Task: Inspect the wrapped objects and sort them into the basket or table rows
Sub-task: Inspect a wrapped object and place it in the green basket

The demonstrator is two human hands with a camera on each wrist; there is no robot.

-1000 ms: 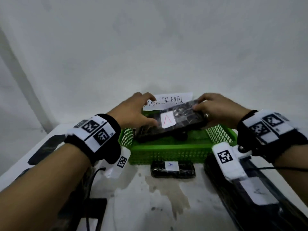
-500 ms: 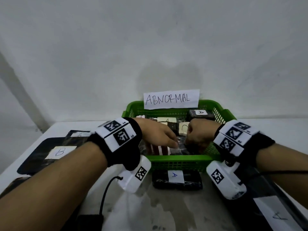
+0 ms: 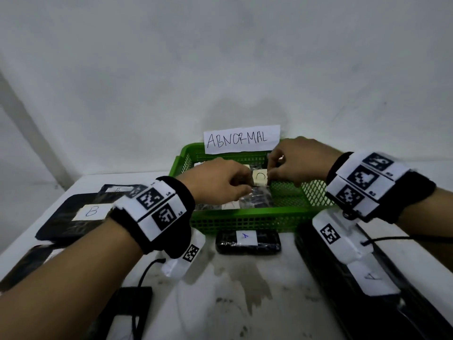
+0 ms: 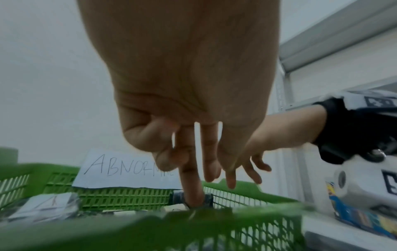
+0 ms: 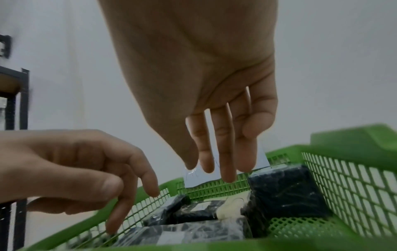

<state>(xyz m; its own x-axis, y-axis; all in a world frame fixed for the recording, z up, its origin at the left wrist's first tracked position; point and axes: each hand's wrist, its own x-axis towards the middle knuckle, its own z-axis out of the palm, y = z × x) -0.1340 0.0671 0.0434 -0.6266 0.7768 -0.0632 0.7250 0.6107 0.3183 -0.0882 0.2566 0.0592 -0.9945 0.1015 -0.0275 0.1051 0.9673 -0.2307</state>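
The green basket with the ABNORMAL sign stands at the table's back and holds several black wrapped objects. One wrapped object with a white label lies at the basket's front; in the right wrist view this wrapped object rests on the basket floor. My left hand hovers over it with loosely curled fingers, and its index finger points down into the basket. My right hand hangs above the basket's back, its fingers straight and holding nothing.
A small wrapped object labelled A lies on the table just before the basket. A long black one labelled A runs along the right edge. Flat black ones, one labelled B, lie at the left. A cable and a dark device sit near front.
A second ago both hands held the black wrapped object above the basket. They lowered it inside and let go; both hands have risen, the right one towards the sign.
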